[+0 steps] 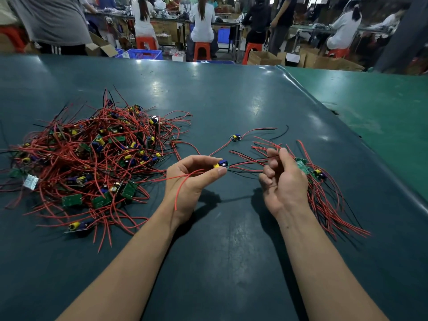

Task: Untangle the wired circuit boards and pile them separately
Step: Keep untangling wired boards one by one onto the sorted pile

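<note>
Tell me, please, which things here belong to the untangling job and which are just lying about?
Part of the job:
- tangled heap
- board pinched by the left hand
- wires gripped in the right hand
- sorted pile
- lone board on the table

Just lying about:
- blue crate
- cardboard boxes
- orange stools

— Any writing you can make out anywhere?
— None that reads; the small circuit boards (72, 200) in the tangle show green faces only, their markings too small and blurred.
— The cartons (261, 57) and the blue crate (144, 54) at the back?
— Plain as far as can be seen; no legible label, brand or number.
</note>
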Action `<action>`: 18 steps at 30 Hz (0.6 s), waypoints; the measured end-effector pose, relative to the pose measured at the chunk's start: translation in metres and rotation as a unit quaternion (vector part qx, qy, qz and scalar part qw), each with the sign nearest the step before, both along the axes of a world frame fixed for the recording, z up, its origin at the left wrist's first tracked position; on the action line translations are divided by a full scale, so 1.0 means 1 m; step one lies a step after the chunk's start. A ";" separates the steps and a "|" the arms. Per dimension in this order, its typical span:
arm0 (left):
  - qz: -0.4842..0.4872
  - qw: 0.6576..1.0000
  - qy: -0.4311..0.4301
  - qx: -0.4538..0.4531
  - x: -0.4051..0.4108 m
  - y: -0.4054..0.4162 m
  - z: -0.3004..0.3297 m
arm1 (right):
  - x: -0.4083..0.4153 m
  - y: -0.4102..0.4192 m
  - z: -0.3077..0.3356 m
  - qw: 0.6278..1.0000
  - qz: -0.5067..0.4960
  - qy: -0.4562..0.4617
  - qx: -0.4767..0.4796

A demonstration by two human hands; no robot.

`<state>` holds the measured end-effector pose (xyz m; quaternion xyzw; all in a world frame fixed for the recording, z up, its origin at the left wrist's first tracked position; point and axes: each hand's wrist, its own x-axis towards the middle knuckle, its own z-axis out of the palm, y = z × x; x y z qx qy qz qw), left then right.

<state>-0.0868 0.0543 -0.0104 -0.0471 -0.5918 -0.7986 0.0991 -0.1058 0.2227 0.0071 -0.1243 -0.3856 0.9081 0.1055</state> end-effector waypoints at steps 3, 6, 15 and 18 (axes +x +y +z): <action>-0.006 0.999 -0.004 0.033 -0.002 -0.002 0.002 | -0.001 0.000 -0.003 0.999 -0.009 0.015 0.049; -0.006 0.989 -0.021 0.149 -0.003 -0.003 0.006 | 0.001 -0.003 -0.009 0.970 -0.041 0.016 0.240; -0.022 0.958 -0.098 0.270 0.000 -0.010 0.021 | 0.009 -0.008 -0.010 0.880 0.031 0.015 0.474; -0.051 0.965 -0.106 0.234 0.002 -0.010 0.022 | 0.009 -0.006 -0.007 0.938 0.057 0.003 0.341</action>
